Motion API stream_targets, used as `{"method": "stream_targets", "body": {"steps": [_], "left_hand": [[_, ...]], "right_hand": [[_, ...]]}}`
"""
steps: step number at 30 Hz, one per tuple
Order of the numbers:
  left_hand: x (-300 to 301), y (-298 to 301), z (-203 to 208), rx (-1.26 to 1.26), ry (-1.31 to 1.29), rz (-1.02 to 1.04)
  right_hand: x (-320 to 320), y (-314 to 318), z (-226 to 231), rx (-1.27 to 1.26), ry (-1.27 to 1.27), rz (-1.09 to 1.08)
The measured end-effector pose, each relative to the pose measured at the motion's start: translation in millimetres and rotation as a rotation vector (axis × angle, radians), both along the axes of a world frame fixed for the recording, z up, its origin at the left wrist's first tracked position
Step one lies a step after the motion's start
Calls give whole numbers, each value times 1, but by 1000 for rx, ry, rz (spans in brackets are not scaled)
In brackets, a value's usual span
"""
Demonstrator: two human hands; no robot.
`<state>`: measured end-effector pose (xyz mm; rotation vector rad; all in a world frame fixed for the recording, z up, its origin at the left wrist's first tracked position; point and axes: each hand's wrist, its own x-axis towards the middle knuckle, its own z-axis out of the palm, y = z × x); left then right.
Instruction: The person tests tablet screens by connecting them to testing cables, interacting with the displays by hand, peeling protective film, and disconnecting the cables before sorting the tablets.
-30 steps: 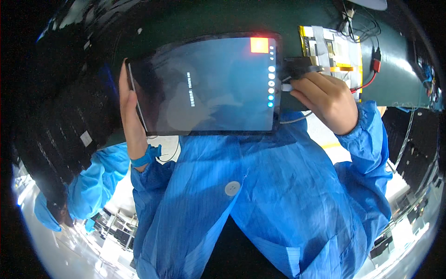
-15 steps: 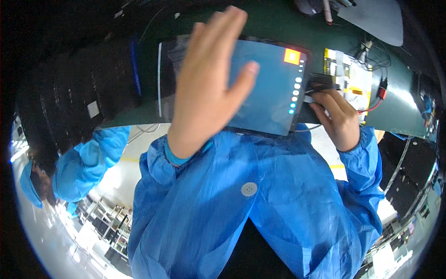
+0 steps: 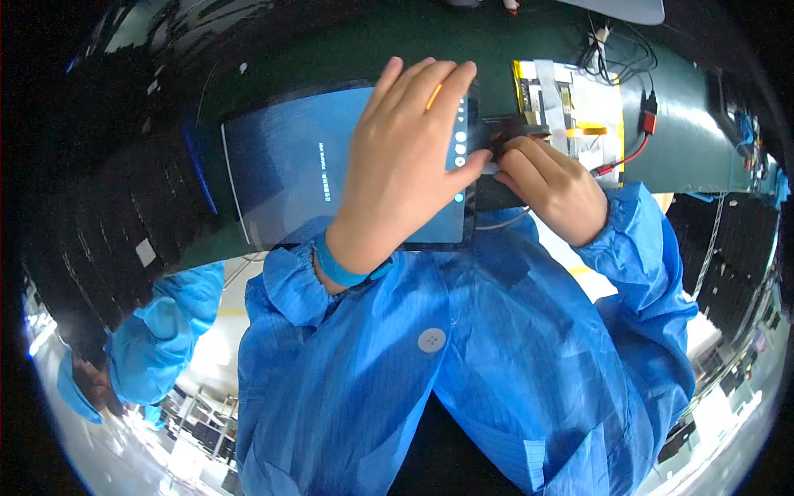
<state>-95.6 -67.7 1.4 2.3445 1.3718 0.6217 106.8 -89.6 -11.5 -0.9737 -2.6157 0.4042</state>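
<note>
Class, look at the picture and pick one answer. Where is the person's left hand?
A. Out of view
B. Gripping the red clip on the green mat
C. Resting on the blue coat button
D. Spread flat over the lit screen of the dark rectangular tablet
D: the left hand lies with fingers spread over the dark rectangular tablet, covering the right part of its lit screen, while the right hand works at the tablet's right edge.

Left hand [image 3: 405, 165] lies flat on the tablet [image 3: 331, 169]; right hand [image 3: 550, 186] pinches its cable connector [image 3: 509, 132].
</note>
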Motion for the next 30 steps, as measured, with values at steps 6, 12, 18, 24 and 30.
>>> {"method": "stream_targets", "body": {"steps": [6, 12, 18, 24, 30], "left_hand": [[1, 1, -1, 18, 57, -10], [1, 1, -5, 51, 78, -23], [-4, 0, -4, 39, 87, -14], [-2, 0, -3, 45, 80, -12], [0, -2, -1, 65, 86, -18]], "right_hand": [[-1, 2, 3, -24, 7, 7], [-1, 6, 6, -95, 1, 36], [-3, 8, 6, -110, 0, 85], [1, 9, 4, -94, 30, 124], [2, 7, 3, -78, 19, 133]]}}
